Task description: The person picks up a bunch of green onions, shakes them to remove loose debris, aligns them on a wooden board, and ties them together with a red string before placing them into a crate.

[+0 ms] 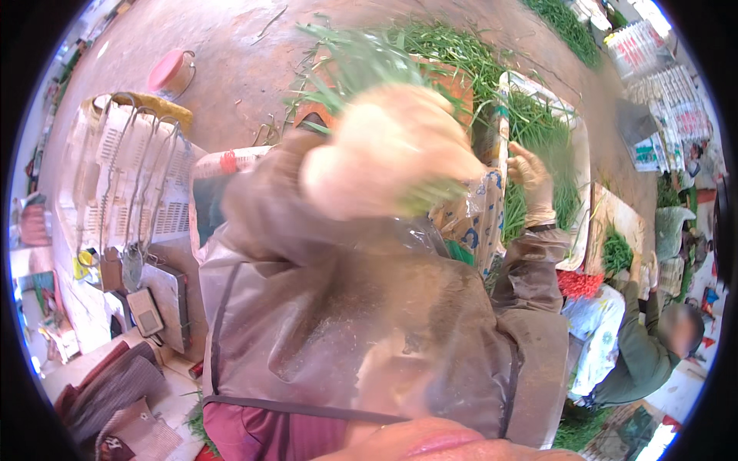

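My left hand point(392, 150), smeared by motion, is closed around a bunch of long, grass-like green chives point(361, 65) and held up in front of me. The leaves fan out beyond the fist, and the pale stem ends point(432, 196) poke out below it. On the right, my right hand point(532, 184) wears a thin pale glove. Its fingers are loosely bent and apart, with nothing seen in them. It hovers at the near-left rim of a white plastic basket point(582, 165) filled with more chives point(542, 127).
Loose chives point(453, 38) cover an orange-brown board point(453, 81) ahead. A pink-lidded bucket point(171, 73) stands on the floor at far left, behind an upended white crate point(123, 169) with wire hooks. A co-worker point(646, 353) sits at right near a wooden board point(615, 223) with greens.
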The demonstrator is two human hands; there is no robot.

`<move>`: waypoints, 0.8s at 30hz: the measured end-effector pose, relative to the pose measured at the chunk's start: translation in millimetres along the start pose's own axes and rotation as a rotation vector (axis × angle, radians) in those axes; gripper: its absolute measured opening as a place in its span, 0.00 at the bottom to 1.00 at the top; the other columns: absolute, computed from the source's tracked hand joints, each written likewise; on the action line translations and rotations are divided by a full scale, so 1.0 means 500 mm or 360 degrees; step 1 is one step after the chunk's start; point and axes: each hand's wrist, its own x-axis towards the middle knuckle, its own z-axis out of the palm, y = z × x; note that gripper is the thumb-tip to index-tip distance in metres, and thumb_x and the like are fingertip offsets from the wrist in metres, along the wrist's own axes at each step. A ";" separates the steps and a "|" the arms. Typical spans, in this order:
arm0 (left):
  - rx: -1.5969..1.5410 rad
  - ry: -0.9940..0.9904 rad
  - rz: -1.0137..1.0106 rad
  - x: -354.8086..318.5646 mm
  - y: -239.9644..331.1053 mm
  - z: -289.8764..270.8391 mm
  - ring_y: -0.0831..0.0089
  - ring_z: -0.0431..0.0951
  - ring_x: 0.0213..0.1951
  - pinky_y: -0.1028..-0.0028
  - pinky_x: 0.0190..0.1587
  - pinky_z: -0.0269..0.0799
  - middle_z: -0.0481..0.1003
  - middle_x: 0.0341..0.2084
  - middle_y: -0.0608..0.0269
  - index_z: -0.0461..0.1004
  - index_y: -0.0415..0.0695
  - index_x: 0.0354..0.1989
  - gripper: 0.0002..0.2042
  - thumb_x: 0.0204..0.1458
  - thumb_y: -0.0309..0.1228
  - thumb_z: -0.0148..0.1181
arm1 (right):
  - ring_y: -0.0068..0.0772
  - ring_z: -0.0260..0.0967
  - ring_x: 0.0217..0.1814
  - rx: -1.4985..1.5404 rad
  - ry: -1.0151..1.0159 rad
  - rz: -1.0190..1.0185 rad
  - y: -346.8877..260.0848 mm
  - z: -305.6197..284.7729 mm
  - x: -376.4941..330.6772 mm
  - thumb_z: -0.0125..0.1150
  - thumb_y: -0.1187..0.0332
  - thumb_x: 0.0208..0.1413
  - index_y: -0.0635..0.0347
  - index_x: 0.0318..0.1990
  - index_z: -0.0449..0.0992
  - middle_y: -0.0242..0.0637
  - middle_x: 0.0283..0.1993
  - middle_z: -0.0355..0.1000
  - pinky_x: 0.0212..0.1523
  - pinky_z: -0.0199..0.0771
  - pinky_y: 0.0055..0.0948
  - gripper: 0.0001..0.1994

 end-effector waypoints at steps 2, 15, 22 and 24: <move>0.0538 -0.0270 0.0094 -0.013 0.019 0.077 0.68 0.76 0.35 0.67 0.41 0.73 0.74 0.26 0.68 0.72 0.51 0.30 0.05 0.44 0.34 0.56 | 0.15 0.70 0.34 0.0041 -0.0158 0.0101 0.014 0.031 0.019 0.55 0.66 0.62 0.56 0.54 0.75 0.31 0.41 0.76 0.36 0.70 0.14 0.14; -0.0028 -0.0537 0.0233 -0.034 0.069 0.212 0.69 0.73 0.27 0.69 0.34 0.67 0.70 0.20 0.71 0.70 0.52 0.24 0.05 0.40 0.35 0.57 | 0.32 0.69 0.55 0.0235 -0.0501 -0.0519 -0.191 0.099 -0.017 0.52 0.45 0.59 0.66 0.59 0.68 0.42 0.60 0.68 0.59 0.65 0.33 0.32; -0.1750 0.0443 -0.0933 -0.081 -0.082 0.106 0.70 0.77 0.36 0.72 0.40 0.73 0.76 0.32 0.65 0.75 0.45 0.39 0.08 0.50 0.26 0.61 | 0.36 0.55 0.68 0.1073 -0.1231 -0.0068 -0.200 0.271 -0.043 0.66 0.42 0.46 0.56 0.70 0.49 0.40 0.69 0.54 0.69 0.47 0.39 0.49; -0.2162 0.0905 -0.1496 -0.165 -0.150 0.137 0.72 0.77 0.39 0.72 0.41 0.74 0.76 0.36 0.65 0.73 0.42 0.44 0.13 0.49 0.25 0.63 | 0.34 0.56 0.65 0.0676 -0.1081 -0.0370 -0.105 0.360 -0.040 0.74 0.55 0.40 0.59 0.69 0.49 0.40 0.67 0.56 0.67 0.51 0.37 0.51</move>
